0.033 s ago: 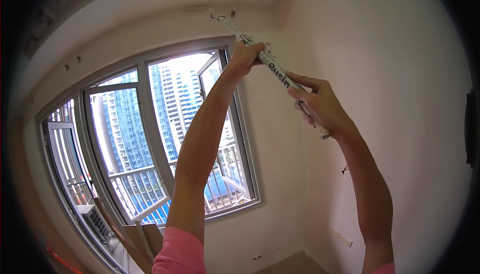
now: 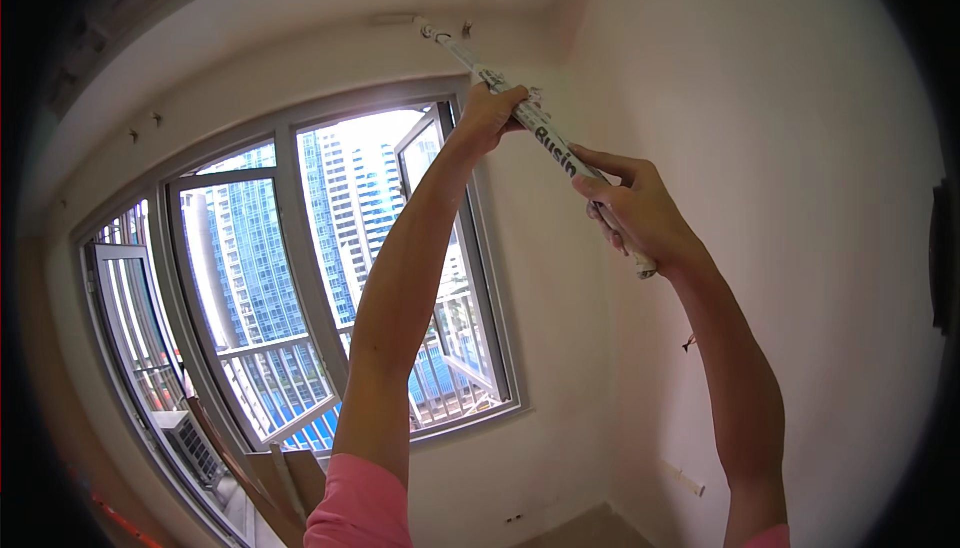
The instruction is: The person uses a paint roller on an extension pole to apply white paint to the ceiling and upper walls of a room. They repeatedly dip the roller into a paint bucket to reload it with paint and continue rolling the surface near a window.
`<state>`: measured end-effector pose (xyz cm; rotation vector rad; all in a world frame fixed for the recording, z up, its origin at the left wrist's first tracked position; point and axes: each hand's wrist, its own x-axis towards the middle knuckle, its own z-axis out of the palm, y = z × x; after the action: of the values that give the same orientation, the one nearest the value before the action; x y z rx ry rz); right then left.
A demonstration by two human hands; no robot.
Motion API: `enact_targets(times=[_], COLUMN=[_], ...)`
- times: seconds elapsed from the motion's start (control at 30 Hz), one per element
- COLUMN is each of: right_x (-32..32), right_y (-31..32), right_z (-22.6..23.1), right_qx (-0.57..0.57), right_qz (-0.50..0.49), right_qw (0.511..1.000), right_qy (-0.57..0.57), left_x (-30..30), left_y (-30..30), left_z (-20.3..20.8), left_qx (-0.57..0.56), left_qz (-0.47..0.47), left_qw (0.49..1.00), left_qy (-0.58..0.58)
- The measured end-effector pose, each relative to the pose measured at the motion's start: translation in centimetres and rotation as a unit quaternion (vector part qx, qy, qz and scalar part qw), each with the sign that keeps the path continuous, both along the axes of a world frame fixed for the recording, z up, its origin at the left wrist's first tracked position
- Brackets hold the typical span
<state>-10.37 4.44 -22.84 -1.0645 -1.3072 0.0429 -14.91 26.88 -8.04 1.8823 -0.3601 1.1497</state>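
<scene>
Both my arms reach up, holding a paint roller pole wrapped in printed paper like newspaper. It slants from the lower right to the upper left. My left hand is closed round its middle, thumb along the shaft. Lower down, my right hand grips near the bottom end, with some fingers hidden behind the pole. At the top, a pale roller head lies close to the junction of wall and ceiling above the window; I cannot tell whether it touches the surface.
A wide grey-framed window with tilted-open panes fills the wall ahead. Boards lean below it at the left. An outdoor air-conditioner unit shows outside. A bare wall rises on the right, with a small wire poking out.
My right hand and the pole's lower end have shifted very slightly left. Both hands keep their grip.
</scene>
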Motion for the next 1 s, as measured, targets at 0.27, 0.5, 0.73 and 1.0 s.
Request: enact_targets(times=[0.27, 0.5, 0.73, 1.0], right_x=[-0.6, -2.8, -3.7, -4.9], right_y=[-6.1, -19.6, -24.8, -23.7], right_z=[-1.4, -5.7, -7.3, -10.2], right_qx=[0.013, 0.033, 0.031, 0.021], right_qz=[-0.024, -0.067, -0.117, -0.091], right_qw=[1.0, 0.996, 0.99, 0.994], right_qy=[-0.003, 0.045, 0.073, 0.065], left_x=[-0.2, -0.8, -1.8, -4.3], left_y=[-6.2, -21.3, -27.6, -27.4], left_z=[-1.1, -5.0, -6.6, -9.9], left_qx=[0.033, 0.058, 0.072, 0.039], left_qz=[0.003, -0.015, -0.034, -0.011], left_qw=[0.999, 0.997, 0.996, 0.998], left_qy=[-0.012, -0.057, -0.048, -0.056])
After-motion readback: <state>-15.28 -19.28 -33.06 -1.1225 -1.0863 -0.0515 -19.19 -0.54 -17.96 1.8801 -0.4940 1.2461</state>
